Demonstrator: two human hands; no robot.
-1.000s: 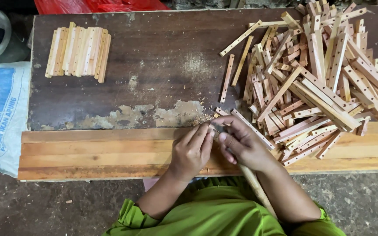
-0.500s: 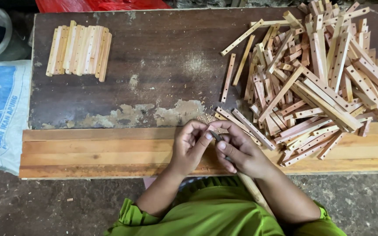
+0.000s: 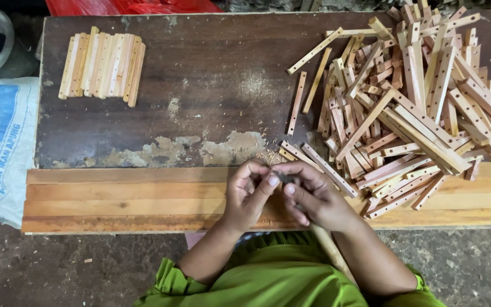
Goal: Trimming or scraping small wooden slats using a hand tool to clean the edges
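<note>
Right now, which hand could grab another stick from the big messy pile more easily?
Probably the right hand. It sits right beside the loose pile of wooden sticks, nearly touching the closest ones. The left hand is farther away, and both hands are pinching a small dark piece together.

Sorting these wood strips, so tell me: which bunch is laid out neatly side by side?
The small stack at the table's far left: its strips lie parallel. The big pile on the right is jumbled.

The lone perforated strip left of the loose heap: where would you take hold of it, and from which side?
Hedged: pinch the strip across its narrow width near the middle, coming from above or the bare tabletop on its left. It lies flat and clear there; the heap crowds its right.
</note>
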